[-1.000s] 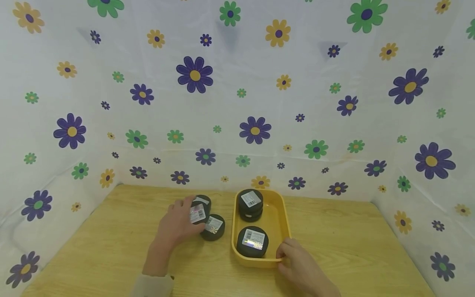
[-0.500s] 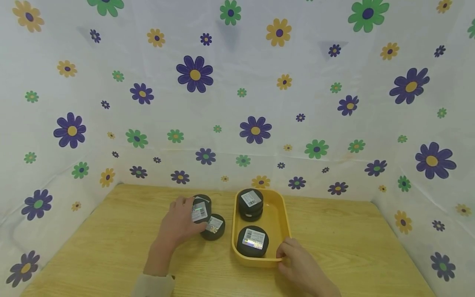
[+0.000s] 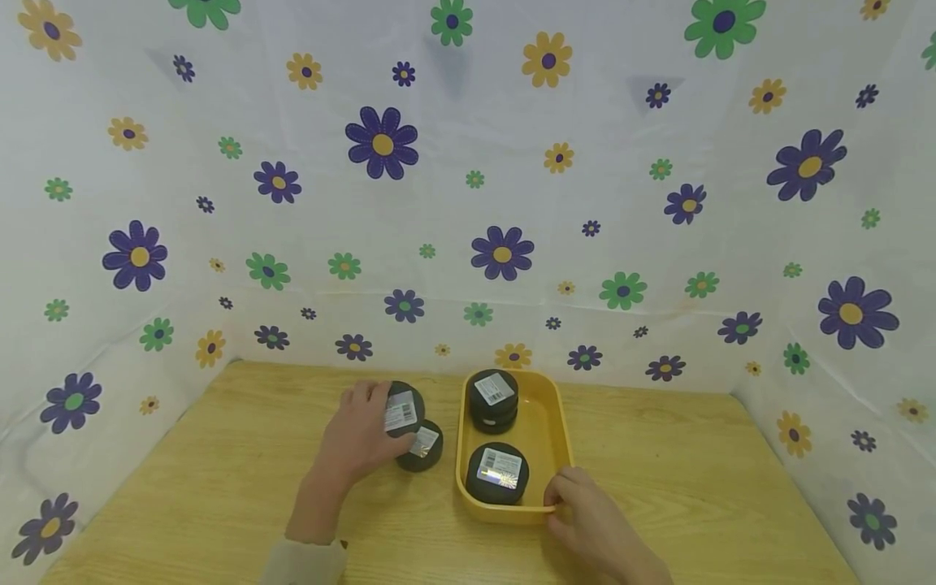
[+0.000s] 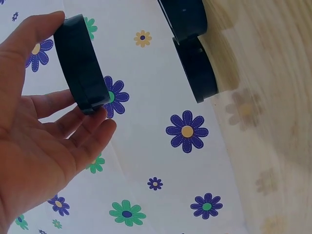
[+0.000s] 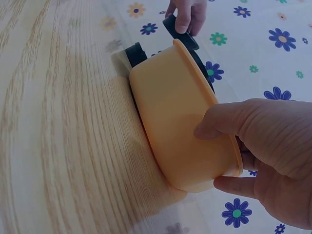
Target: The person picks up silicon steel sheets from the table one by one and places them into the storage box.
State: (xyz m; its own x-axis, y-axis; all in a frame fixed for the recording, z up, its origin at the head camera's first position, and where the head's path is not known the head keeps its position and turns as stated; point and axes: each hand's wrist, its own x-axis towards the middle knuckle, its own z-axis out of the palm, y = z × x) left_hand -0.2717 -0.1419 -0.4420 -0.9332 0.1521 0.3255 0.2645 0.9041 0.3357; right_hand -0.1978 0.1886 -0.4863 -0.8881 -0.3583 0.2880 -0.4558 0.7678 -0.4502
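Observation:
My left hand (image 3: 358,435) grips a round black container (image 3: 402,412) with a white label, thumb on one side and fingers on the other. In the left wrist view this container (image 4: 80,63) is held apart from two other black containers (image 4: 197,68). A labelled black container (image 3: 422,447) sits on the table, partly behind the left thumb. My right hand (image 3: 595,520) pinches the near right corner of a yellow tray (image 3: 552,414), its thumb on the outer wall in the right wrist view. Inside the tray are a stack of black containers (image 3: 493,402) at the back and one container (image 3: 497,474) in front.
The wooden table (image 3: 673,455) spreads out on both sides of the tray. White cloth (image 3: 453,203) printed with flowers rises behind it and along the left and right sides.
The left hand and the container it grips have shifted slightly right, covering more of what lies behind. My right hand and the tray have stayed in place.

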